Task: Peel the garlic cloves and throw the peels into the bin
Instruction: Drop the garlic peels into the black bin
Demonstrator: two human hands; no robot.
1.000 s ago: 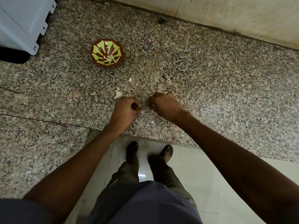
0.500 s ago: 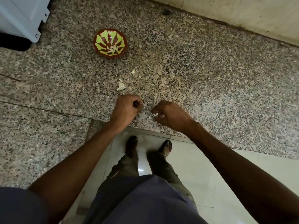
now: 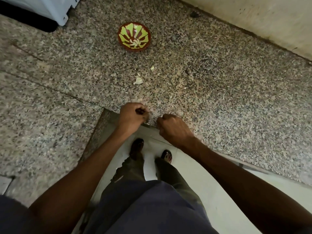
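A red bowl with a green pattern (image 3: 134,37) stands on the granite counter (image 3: 219,92), and several peeled garlic cloves (image 3: 135,42) lie in its bottom. Loose garlic peels (image 3: 138,80) lie scattered between the bowl and my hands. My left hand (image 3: 132,116) is a closed fist at the counter's front edge, and nothing shows inside it. My right hand (image 3: 173,128) is just to its right. Its fingers curl in a pinch on a small pale peel that is barely visible. No bin is in view.
A white appliance (image 3: 42,7) stands at the counter's far left corner. A pale wall (image 3: 253,17) runs along the back right. The counter has an inner corner next to my left hand. My feet (image 3: 137,147) stand on the pale tiled floor (image 3: 219,191) below.
Both hands have drawn back from the scattered peels to the counter's front edge. The right hand has pulled a little away from the left. The view has shifted, so the bowl appears more central.
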